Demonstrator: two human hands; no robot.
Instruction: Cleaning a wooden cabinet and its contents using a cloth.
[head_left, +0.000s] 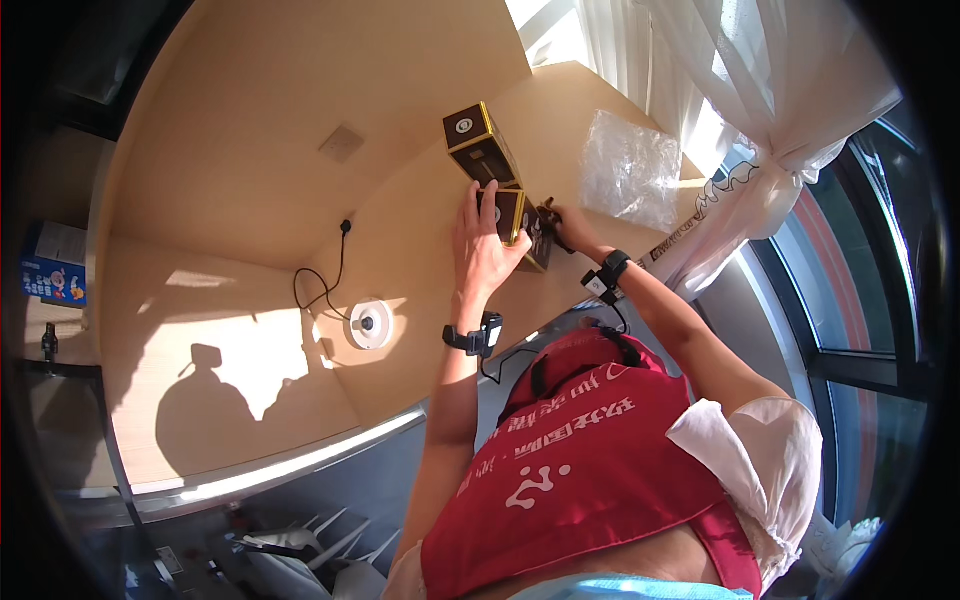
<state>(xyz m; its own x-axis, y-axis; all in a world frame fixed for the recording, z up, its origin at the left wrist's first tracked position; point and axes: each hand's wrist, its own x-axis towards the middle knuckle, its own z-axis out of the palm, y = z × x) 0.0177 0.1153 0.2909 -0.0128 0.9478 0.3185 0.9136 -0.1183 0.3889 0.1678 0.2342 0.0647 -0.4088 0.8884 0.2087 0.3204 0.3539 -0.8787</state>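
Note:
My left hand (484, 251) grips a dark brown box with gold edges (510, 214), fingers over its far side and thumb at its near right edge. Just beyond, a matching brown-and-gold box (484, 154) with a round pale emblem stands close against the held one. At the right side of the nearer box, my right hand (576, 229) pinches a small dark brown item (551, 214), too small and shaded to tell its kind. Whether that item is joined to the box cannot be made out.
A crumpled clear plastic bag (630, 172) lies right of the boxes on the wood-look counter (420, 247). Left stands a round white device (370, 324) with a black cable (330, 285). White curtains (757, 90) hang at the right by the window. A blue printed package (54, 277) sits far left.

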